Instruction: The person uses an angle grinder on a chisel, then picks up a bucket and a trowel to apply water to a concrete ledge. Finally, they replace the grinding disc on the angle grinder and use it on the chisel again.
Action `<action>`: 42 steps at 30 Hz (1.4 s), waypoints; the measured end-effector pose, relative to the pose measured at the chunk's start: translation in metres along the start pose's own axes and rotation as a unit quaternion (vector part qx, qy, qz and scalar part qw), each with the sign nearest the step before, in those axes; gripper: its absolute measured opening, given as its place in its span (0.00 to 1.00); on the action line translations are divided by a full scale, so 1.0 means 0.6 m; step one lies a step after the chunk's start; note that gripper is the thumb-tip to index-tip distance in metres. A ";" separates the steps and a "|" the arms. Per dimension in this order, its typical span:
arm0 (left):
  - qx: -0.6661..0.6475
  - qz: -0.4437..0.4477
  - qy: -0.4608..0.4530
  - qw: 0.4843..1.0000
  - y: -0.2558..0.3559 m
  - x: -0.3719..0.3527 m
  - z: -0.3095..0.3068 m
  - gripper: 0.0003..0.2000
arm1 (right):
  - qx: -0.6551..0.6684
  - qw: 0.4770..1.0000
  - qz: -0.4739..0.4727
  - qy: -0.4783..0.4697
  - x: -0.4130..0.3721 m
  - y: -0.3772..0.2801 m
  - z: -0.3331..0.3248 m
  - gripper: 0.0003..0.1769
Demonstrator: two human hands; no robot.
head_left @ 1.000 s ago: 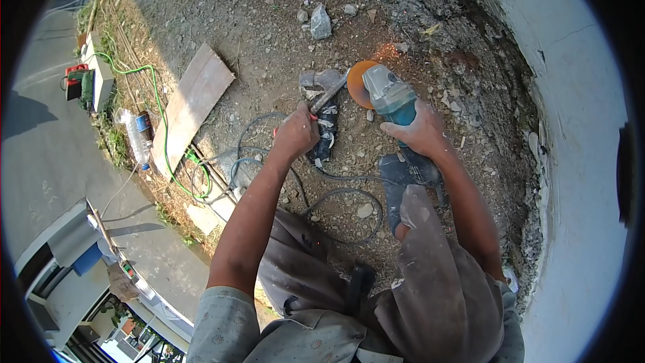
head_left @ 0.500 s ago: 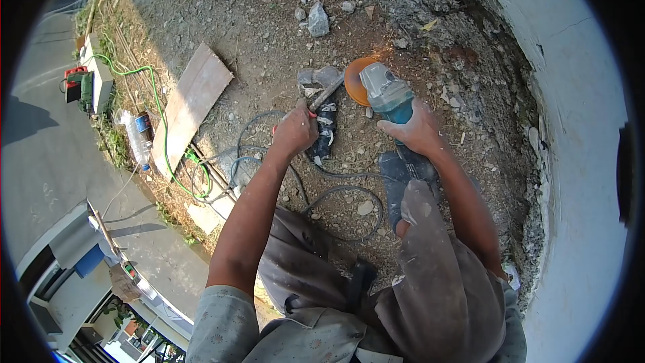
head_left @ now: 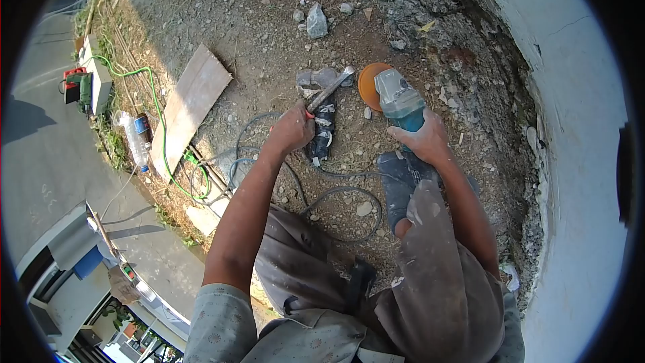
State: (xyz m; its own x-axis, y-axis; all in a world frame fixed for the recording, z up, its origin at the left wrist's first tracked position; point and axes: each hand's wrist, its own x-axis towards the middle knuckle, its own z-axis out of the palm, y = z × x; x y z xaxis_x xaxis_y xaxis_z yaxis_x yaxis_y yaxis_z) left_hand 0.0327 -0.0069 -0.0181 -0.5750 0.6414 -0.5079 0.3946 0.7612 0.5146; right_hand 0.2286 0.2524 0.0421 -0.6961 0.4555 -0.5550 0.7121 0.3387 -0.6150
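Observation:
My left hand (head_left: 292, 128) is closed around a chisel (head_left: 330, 89), a flat metal bar with some red showing at the grip. Its bright, bare tip points up and right. Wrapped around the teal body of an angle grinder (head_left: 402, 102) is my right hand (head_left: 424, 138). The grinder's orange disc (head_left: 370, 86) faces the chisel's tip, with a small gap between them. Below the chisel lies a dark object with white patches (head_left: 323, 131), which I cannot make out for certain. My right shoe (head_left: 398, 168) is just under the grinder.
A grey cable (head_left: 342, 188) loops over the stony soil. To the left are a wooden board (head_left: 195, 104), a green cord (head_left: 156, 87), plastic bottles (head_left: 136, 141) and a red and green tool (head_left: 79, 87). Stones (head_left: 317, 21) lie ahead; a white wall (head_left: 571, 94) rises at right.
The grinder has moved right and slightly down, so its disc is now apart from the chisel's tip. Sparks beside the disc are gone. My left hand has barely shifted.

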 end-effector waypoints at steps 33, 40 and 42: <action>-0.037 -0.029 -0.008 0.999 0.007 -0.016 -0.048 0.15 | 0.048 0.997 -0.017 0.052 -0.021 0.032 -0.020 0.39; -0.182 -0.044 -0.088 0.978 -0.028 -0.001 -0.076 0.17 | 0.069 0.996 -0.007 0.049 -0.027 0.042 -0.028 0.41; -0.211 -0.040 -0.105 0.971 -0.040 0.005 -0.078 0.18 | 0.080 0.996 -0.015 0.047 -0.027 0.039 -0.027 0.41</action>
State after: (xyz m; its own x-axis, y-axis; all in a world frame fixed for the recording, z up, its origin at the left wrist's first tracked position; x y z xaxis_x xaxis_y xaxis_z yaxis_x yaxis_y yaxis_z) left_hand -0.0119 -0.0274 0.0002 -0.4146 0.6206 -0.6656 -0.0001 0.7314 0.6820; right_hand 0.2582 0.2663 0.0460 -0.7002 0.5239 -0.4850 0.6617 0.2212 -0.7164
